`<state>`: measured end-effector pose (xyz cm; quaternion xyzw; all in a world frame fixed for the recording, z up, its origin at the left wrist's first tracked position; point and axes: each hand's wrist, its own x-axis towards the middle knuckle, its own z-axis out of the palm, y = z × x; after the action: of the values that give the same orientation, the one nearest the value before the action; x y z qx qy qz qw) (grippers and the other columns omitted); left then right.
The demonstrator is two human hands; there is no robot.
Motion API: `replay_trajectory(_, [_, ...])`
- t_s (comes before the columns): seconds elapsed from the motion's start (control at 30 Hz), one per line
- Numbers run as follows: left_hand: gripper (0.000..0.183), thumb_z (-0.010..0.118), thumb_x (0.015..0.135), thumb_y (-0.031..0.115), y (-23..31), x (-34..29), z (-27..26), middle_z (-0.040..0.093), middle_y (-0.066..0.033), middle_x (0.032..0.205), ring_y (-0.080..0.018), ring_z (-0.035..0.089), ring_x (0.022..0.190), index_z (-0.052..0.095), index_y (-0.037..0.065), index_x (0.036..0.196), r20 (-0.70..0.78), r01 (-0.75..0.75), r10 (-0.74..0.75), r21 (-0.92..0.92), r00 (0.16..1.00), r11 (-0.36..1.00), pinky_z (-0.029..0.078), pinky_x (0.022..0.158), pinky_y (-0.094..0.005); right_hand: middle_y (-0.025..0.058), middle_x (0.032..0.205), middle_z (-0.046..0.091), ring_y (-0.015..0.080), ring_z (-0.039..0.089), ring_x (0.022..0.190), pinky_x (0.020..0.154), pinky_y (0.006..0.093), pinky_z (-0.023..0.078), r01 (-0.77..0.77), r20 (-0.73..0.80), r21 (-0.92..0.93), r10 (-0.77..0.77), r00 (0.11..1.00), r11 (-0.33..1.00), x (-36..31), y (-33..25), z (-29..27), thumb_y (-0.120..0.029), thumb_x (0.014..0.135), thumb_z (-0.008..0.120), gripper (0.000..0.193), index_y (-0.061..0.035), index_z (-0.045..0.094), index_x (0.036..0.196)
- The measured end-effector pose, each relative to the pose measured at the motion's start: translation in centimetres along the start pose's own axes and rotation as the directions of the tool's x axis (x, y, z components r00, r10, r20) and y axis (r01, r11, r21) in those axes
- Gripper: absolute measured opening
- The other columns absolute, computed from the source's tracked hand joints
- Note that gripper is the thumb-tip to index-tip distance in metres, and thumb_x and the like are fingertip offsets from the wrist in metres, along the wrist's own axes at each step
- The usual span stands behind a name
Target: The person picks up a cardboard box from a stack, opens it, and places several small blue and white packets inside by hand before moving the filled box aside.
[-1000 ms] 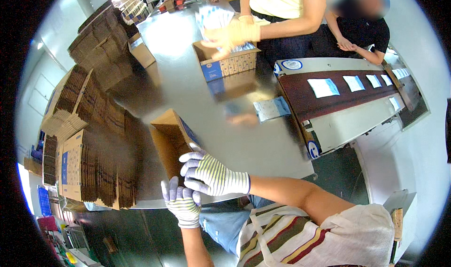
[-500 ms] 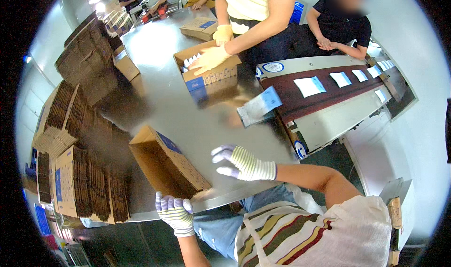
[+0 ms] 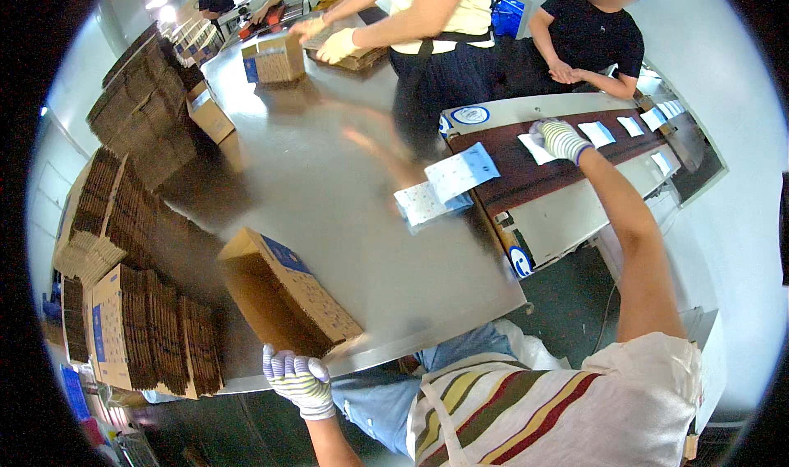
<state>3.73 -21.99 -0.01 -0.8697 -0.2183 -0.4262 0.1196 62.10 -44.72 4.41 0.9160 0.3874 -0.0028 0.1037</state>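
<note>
My left hand (image 3: 299,385), in a striped knit glove, has its fingers curled over the near edge of an open cardboard box (image 3: 325,290). The box lies tilted toward me at the table's near edge, its inside bare. Over the conveyor belt (image 3: 503,181) reaches my right hand (image 3: 561,141), in the same kind of glove. It is closed on a white and blue packet (image 3: 536,149), its fingertips partly hidden. Two packets (image 3: 462,173) overlap where the belt meets the table.
Flattened cartons (image 3: 136,331) stand in stacks along the left. Opposite, a gloved co-worker (image 3: 436,6) handles a box (image 3: 275,58) on the metal table (image 3: 394,286). Another person (image 3: 588,39) sits behind the conveyor. More packets (image 3: 597,133) lie along the belt.
My right hand has moved from above the table to the packet on the belt. A second packet now lies at the belt's end. The co-worker's box has moved to the far left. My left hand stays.
</note>
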Motion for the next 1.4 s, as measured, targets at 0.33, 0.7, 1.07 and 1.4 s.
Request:
replay_trajectory(0.33, [0.008, 0.05, 0.071, 0.012, -0.5, -0.8, -0.2, 0.045, -0.0058, 0.065, -0.0246, 0.05, 0.065, 0.042, 0.013, 0.073, 0.07, 0.019, -0.021, 0.033, 0.997, 0.999, 0.043, 0.094, -0.0486, 0.0179, 0.115, 0.061, 0.0328, 0.057, 0.108, 0.094, 0.0368, 0.044, 0.438, 0.102, 0.311, -0.488, 0.867, 0.843, 3.9, -5.1, -0.5, 0.0, 0.065, 0.068, 0.055, -0.0029, 0.057, 0.119])
replay_trajectory(0.7, [0.01, 0.045, 0.081, 0.017, -0.3, -0.6, -0.2, 0.045, -0.007, 0.065, -0.025, 0.049, 0.068, 0.041, 0.012, 0.073, 0.046, 0.048, -0.049, 0.023, 0.998, 0.999, 0.043, 0.093, -0.049, 0.0133, 0.105, 0.065, 0.0297, 0.061, 0.099, 0.084, 0.0361, 0.048, 0.556, 0.16, 0.206, -0.588, 0.793, 0.805, 6.0, -15.6, -5.5, -0.028, 0.067, 0.081, 0.055, -0.0055, 0.06, 0.113])
replay_trajectory(1.07, [0.014, 0.046, 0.079, 0.018, -0.5, -0.9, -0.2, 0.046, -0.0079, 0.066, -0.0254, 0.05, 0.068, 0.04, 0.011, 0.067, 0.078, 0.06, -0.06, 0.008, 0.995, 0.998, 0.043, 0.093, -0.0487, 0.014, 0.111, 0.064, 0.0299, 0.06, 0.103, 0.089, 0.0372, 0.046, 0.579, 0.279, 0.194, -0.611, 0.741, 0.792, 7.5, -16.6, -5.7, -0.027, 0.072, 0.076, 0.05, -0.0047, 0.061, 0.114])
replay_trajectory(1.4, [0.01, 0.05, 0.068, 0.007, -0.1, 0.0, -0.5, 0.046, -0.0059, 0.067, -0.0249, 0.05, 0.068, 0.041, 0.012, 0.068, 0.105, 0.056, -0.055, -0.015, 0.993, 0.998, 0.042, 0.095, -0.0495, 0.019, 0.116, 0.06, 0.0285, 0.06, 0.103, 0.09, 0.037, 0.046, 0.517, 0.579, 0.245, -0.551, 0.601, 0.82, 7.5, -24.0, 0.1, -0.041, 0.061, 0.078, 0.079, 0.0035, 0.052, 0.121])
